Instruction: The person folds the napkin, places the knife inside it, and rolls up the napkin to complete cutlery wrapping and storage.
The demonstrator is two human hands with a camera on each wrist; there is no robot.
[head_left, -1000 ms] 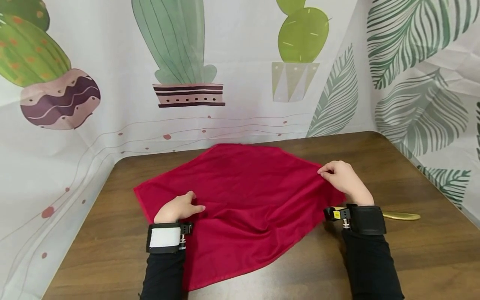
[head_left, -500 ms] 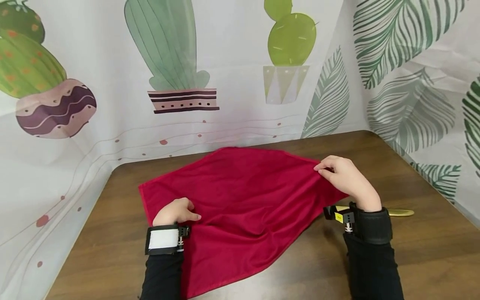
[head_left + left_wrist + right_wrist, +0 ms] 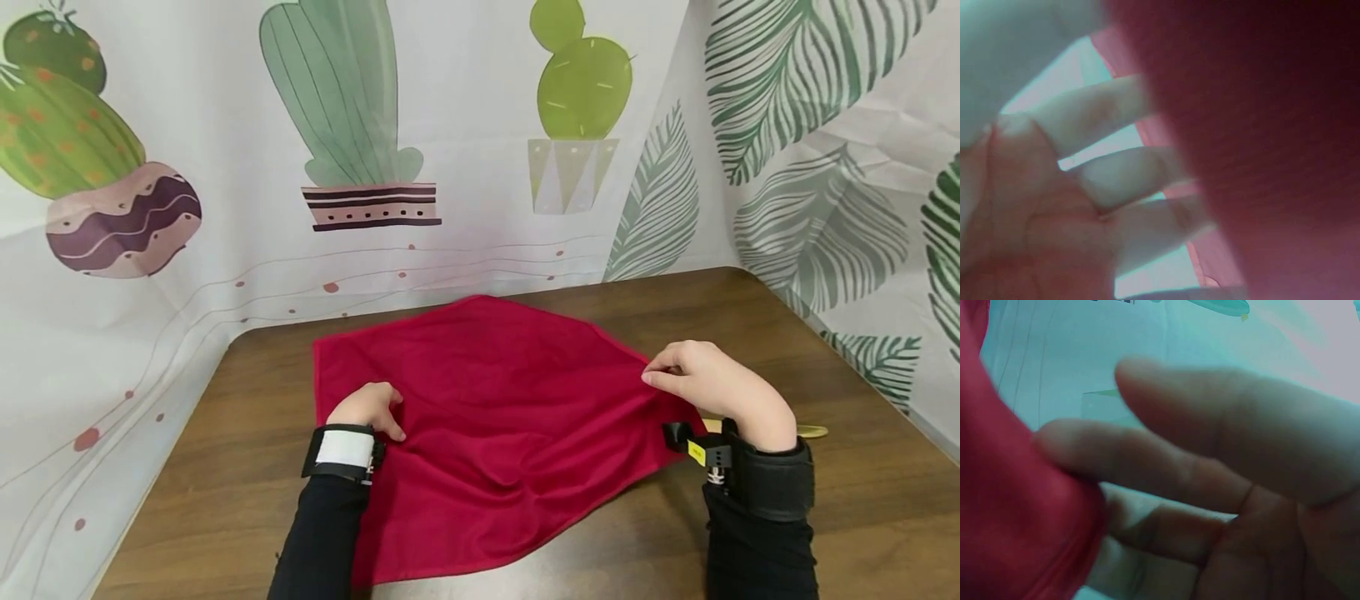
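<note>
A red cloth lies spread on the table with wrinkles across its front half. My left hand is over its left side, thumb and index finger apart. In the left wrist view, blurred red fabric hides the fingertips of that hand. My right hand is at the cloth's right edge. In the right wrist view its index finger touches the fabric, while the thumb stands clear of it; the other fingertips pass behind the cloth. Beneath the right wrist, a slender gold utensil is partly hidden, its kind unclear.
The brown wooden table has rounded far corners. Behind it hangs a white backdrop printed with cacti and leaves. Both wrists wear black straps with small cameras.
The cloth's far left corner has shifted right and away from me, and its left edge runs straighter. My right hand has moved slightly toward me and to the right.
</note>
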